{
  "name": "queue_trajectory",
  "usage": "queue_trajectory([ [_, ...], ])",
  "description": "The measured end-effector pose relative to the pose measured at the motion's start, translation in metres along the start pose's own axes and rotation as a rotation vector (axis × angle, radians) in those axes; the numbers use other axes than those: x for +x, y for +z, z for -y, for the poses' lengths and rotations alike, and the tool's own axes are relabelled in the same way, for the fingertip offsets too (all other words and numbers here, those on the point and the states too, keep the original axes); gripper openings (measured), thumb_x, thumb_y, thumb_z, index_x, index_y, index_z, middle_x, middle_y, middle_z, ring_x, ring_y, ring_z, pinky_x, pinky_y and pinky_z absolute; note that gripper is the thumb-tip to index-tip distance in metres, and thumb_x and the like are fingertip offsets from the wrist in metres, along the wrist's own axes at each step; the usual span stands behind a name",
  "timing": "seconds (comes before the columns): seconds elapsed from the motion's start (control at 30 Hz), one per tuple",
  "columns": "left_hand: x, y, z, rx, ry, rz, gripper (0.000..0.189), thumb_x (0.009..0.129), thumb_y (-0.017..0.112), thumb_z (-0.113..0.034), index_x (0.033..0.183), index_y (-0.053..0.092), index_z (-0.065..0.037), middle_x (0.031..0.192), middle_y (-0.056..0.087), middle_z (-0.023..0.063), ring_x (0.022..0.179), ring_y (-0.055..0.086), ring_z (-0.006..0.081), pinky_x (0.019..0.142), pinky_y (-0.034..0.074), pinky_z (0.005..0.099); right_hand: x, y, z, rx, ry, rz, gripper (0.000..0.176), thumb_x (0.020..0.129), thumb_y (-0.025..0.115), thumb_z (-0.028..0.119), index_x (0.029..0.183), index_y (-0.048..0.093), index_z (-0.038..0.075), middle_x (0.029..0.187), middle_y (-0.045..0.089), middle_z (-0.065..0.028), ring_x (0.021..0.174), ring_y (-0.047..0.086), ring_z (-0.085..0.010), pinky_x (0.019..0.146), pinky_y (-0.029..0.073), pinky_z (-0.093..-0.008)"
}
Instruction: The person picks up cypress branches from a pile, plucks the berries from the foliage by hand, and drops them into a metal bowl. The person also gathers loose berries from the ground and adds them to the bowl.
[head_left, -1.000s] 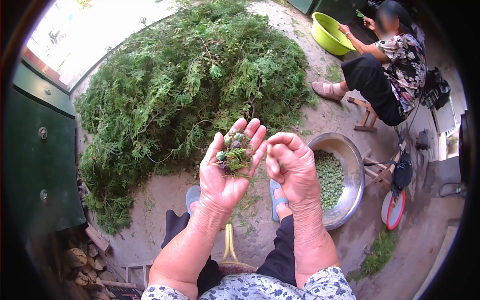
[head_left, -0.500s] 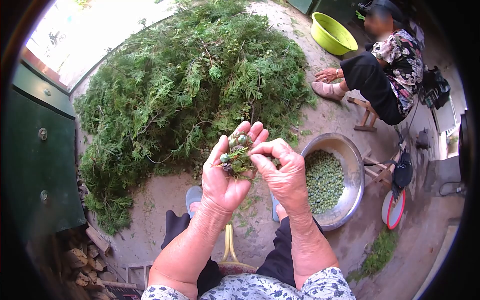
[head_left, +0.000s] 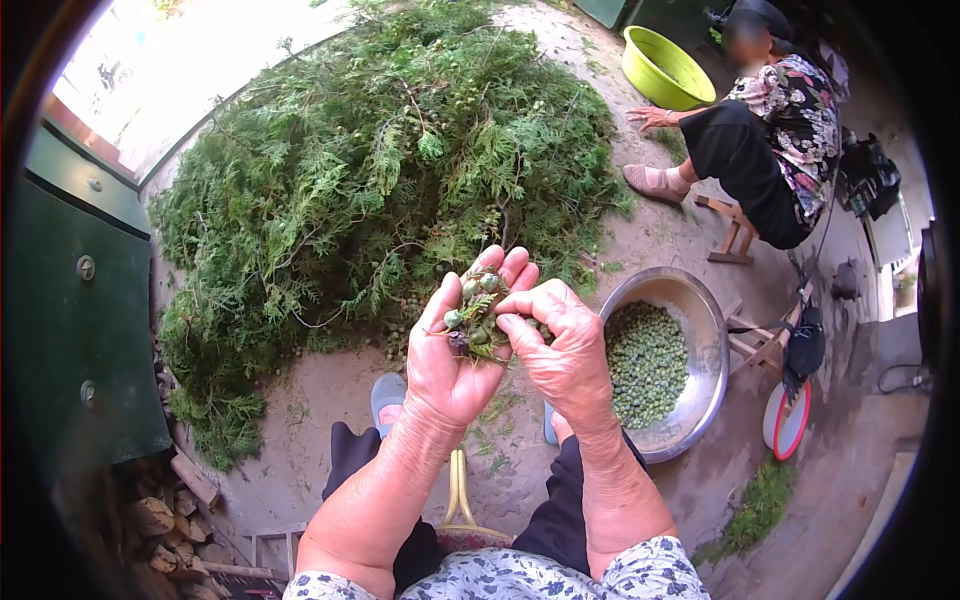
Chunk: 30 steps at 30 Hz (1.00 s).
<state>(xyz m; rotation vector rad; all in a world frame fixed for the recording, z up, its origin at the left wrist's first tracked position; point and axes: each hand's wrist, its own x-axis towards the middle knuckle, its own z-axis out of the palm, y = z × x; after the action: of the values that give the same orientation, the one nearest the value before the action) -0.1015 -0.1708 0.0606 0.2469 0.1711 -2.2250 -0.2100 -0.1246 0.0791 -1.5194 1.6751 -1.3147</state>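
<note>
My left hand (head_left: pixel 441 375) is cupped palm up in front of me. Lying in it are several round green cypress cones (head_left: pixel 453 318), small leafy sprigs (head_left: pixel 478 306) and a dark dried bit (head_left: pixel 458 342). My right hand (head_left: pixel 562 345) reaches over the left fingers from the right, its thumb and index finger pinched together at the edge of the leafy bits. What exactly lies between those fingertips is mostly hidden. Close by on the right stands a steel basin (head_left: pixel 709 375), partly filled with loose green cones (head_left: pixel 645 365).
A big heap of cypress branches (head_left: pixel 400 150) covers the floor ahead. At the upper right a person (head_left: pixel 790 130) sits on a wooden stool (head_left: pixel 730 230) near a yellow-green tub (head_left: pixel 665 75). Split firewood (head_left: pixel 155 515) and a green cabinet (head_left: pixel 80 320) stand left.
My hands stay close together over the cones, with the right fingertips shifted slightly left. The seated person's hand has moved up, away from the foot, and the head has turned.
</note>
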Motion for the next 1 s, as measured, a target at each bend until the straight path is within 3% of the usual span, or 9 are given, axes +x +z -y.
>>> queue_trajectory([
  [0.17, 0.001, 0.000, -0.001, 0.000, -0.001, 0.015, 0.046, 0.099, 0.032, -0.030, 0.131, 0.039, 0.002, 0.136, 0.042, 0.0205, 0.130, 0.035, 0.0317, 0.111, 0.028, 0.0434, 0.001, 0.003, 0.003, 0.032, -0.009, -0.016, 0.020, 0.071, 0.070, -0.002, 0.091, 0.067, 0.001, 0.082, 0.061, -0.0078, 0.077, 0.059, -0.0185, 0.070, 0.047, -0.0287],
  [0.4, 0.002, -0.002, -0.002, 0.017, 0.011, -0.003, 0.046, 0.098, 0.033, -0.029, 0.132, 0.039, 0.001, 0.138, 0.039, 0.0210, 0.131, 0.034, 0.0332, 0.111, 0.027, 0.0457, 0.003, 0.004, 0.003, -0.016, 0.012, -0.001, 0.021, 0.070, 0.071, 0.000, 0.091, 0.067, 0.002, 0.080, 0.060, -0.0062, 0.077, 0.058, -0.0156, 0.069, 0.047, -0.0281],
  [0.5, 0.002, 0.000, -0.004, -0.002, 0.022, -0.009, 0.045, 0.098, 0.034, -0.028, 0.131, 0.039, 0.002, 0.136, 0.041, 0.0210, 0.129, 0.036, 0.0330, 0.110, 0.029, 0.0449, 0.005, -0.007, -0.002, 0.030, 0.004, 0.030, 0.020, 0.076, 0.069, 0.001, 0.095, 0.063, 0.001, 0.083, 0.059, -0.0063, 0.072, 0.059, -0.0135, 0.060, 0.048, -0.0250],
  [0.57, 0.001, 0.003, -0.004, 0.019, 0.025, -0.033, 0.044, 0.098, 0.035, -0.027, 0.131, 0.039, 0.002, 0.135, 0.043, 0.0208, 0.128, 0.038, 0.0327, 0.109, 0.030, 0.0442, 0.005, -0.014, -0.004, 0.855, 0.527, 0.094, 0.016, 0.081, 0.065, 0.001, 0.097, 0.060, 0.001, 0.082, 0.059, -0.0045, 0.063, 0.055, -0.0081, 0.048, 0.041, -0.0193],
  [0.6, 0.001, 0.003, -0.004, 0.019, 0.025, -0.032, 0.044, 0.098, 0.035, -0.027, 0.131, 0.039, 0.002, 0.135, 0.043, 0.0208, 0.128, 0.038, 0.0327, 0.109, 0.030, 0.0442, 0.006, -0.014, -0.007, 1.091, 0.520, 0.083, 0.016, 0.085, 0.061, 0.001, 0.100, 0.056, 0.001, 0.082, 0.059, -0.0042, 0.058, 0.052, -0.0054, 0.042, 0.034, -0.0151],
  [0.87, -0.001, 0.001, -0.003, 0.031, 0.016, -0.038, 0.044, 0.098, 0.036, -0.029, 0.130, 0.040, 0.002, 0.134, 0.044, 0.0203, 0.126, 0.040, 0.0327, 0.108, 0.033, 0.0437, 0.003, -0.012, -0.018, 1.172, 0.501, 0.062, 0.016, 0.087, 0.059, 0.002, 0.101, 0.054, 0.001, 0.088, 0.061, -0.0087, 0.063, 0.057, -0.0106, 0.044, 0.042, -0.0191],
  [1.0, -0.002, 0.002, -0.005, 0.024, -0.012, -0.038, 0.045, 0.098, 0.035, -0.030, 0.130, 0.040, 0.002, 0.134, 0.044, 0.0201, 0.125, 0.042, 0.0331, 0.106, 0.035, 0.0442, 0.009, -0.014, -0.012, 1.418, 0.452, -0.006, 0.016, 0.088, 0.057, 0.004, 0.103, 0.054, 0.001, 0.091, 0.062, -0.0110, 0.065, 0.059, -0.0137, 0.045, 0.045, -0.0219],
])
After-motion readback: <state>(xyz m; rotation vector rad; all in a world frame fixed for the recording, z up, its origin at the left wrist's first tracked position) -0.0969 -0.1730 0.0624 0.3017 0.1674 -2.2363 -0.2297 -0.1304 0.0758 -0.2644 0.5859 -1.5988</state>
